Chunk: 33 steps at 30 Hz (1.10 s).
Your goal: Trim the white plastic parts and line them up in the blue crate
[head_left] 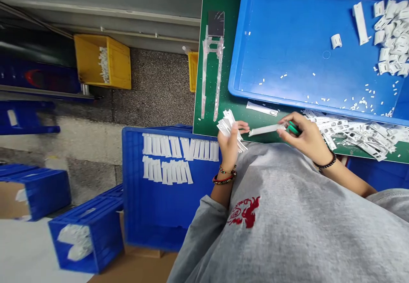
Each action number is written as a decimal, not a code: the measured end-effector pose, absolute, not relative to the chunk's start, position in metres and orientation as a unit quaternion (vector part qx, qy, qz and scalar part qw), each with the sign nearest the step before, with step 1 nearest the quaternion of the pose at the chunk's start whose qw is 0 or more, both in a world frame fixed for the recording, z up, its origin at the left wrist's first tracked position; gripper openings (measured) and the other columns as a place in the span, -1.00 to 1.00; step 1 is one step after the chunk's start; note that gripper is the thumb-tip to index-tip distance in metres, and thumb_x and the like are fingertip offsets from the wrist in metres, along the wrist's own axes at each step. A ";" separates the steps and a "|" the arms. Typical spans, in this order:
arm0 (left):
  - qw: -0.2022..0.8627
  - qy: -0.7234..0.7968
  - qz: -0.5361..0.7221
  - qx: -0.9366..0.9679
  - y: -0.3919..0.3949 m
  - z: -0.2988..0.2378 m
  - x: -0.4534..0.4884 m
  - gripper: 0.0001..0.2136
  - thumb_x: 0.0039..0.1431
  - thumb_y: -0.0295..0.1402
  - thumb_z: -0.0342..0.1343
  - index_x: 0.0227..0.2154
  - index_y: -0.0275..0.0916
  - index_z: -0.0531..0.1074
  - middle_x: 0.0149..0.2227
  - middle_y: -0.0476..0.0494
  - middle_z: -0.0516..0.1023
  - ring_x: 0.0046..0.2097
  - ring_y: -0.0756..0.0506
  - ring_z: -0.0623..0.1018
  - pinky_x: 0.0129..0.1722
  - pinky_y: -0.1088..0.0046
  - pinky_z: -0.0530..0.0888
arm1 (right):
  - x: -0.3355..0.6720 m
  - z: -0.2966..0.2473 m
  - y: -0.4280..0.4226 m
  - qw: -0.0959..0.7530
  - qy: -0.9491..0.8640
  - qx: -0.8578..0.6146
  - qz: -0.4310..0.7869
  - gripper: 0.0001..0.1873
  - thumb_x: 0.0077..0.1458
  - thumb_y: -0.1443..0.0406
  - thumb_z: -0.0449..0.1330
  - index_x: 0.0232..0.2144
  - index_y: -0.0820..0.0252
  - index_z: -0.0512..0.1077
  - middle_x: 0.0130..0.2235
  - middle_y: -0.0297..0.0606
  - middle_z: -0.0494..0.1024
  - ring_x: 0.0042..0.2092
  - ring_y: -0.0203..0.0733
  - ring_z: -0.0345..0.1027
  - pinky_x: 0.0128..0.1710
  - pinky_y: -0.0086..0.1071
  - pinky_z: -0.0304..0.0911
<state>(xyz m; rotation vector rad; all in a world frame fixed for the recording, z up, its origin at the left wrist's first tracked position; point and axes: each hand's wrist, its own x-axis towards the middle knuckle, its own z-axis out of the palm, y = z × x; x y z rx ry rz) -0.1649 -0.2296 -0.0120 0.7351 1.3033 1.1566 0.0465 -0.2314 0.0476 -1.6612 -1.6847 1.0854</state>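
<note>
My left hand [229,146] holds a fanned bunch of white plastic strips [225,123] against its palm, fingers stretched toward the right. My right hand [303,133] pinches the end of a single long white plastic strip [266,130] between thumb and fingers. A green-handled tool [293,128] is tucked in the same hand; its working end is hidden. The single strip's far end points at my left fingertips, with a small gap. Just above it on the green table [236,117] lies another white strip [262,108].
A big blue tray [281,27] holds white clips [391,40], one strip and scattered small bits. More white parts [361,132] pile along the table edge at right. Lower left, a blue crate [159,210] contains rows of white strips [171,147]. A yellow bin [119,61] stands farther away.
</note>
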 end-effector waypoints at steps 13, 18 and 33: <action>0.575 0.559 0.416 0.429 -0.233 0.008 -0.162 -0.69 0.11 -0.07 0.27 -0.37 -0.23 0.42 -0.63 0.09 0.43 -0.60 0.05 0.42 -0.53 0.48 0.41 | 0.042 0.010 -0.223 0.182 -0.733 -0.596 0.272 -0.58 0.36 0.19 -0.03 0.14 0.22 0.39 -0.09 -0.05 0.43 -0.23 -0.09 0.41 -0.26 -0.22 0.39; 0.577 0.520 0.408 0.479 -0.235 0.007 -0.168 -0.74 0.17 -0.13 0.24 -0.27 -0.22 0.42 -0.54 0.05 0.51 -0.54 0.03 0.48 -0.46 0.47 0.45 | 0.043 0.050 -0.222 0.241 -0.761 -0.503 0.330 -0.65 0.39 0.26 -0.02 0.12 0.14 0.40 -0.13 -0.18 0.57 -0.15 -0.17 0.48 -0.15 -0.30 0.39; 0.510 0.438 0.405 0.620 -0.230 0.021 -0.178 -0.83 0.25 -0.17 0.16 -0.26 -0.14 0.49 -0.22 -0.11 0.48 -0.20 -0.10 0.55 -0.18 0.30 0.54 | 0.049 0.079 -0.217 0.222 -0.797 -0.457 0.328 -0.69 0.39 0.15 0.00 -0.02 0.17 0.43 -0.21 -0.23 0.62 -0.45 -0.29 0.42 -0.45 -0.40 0.26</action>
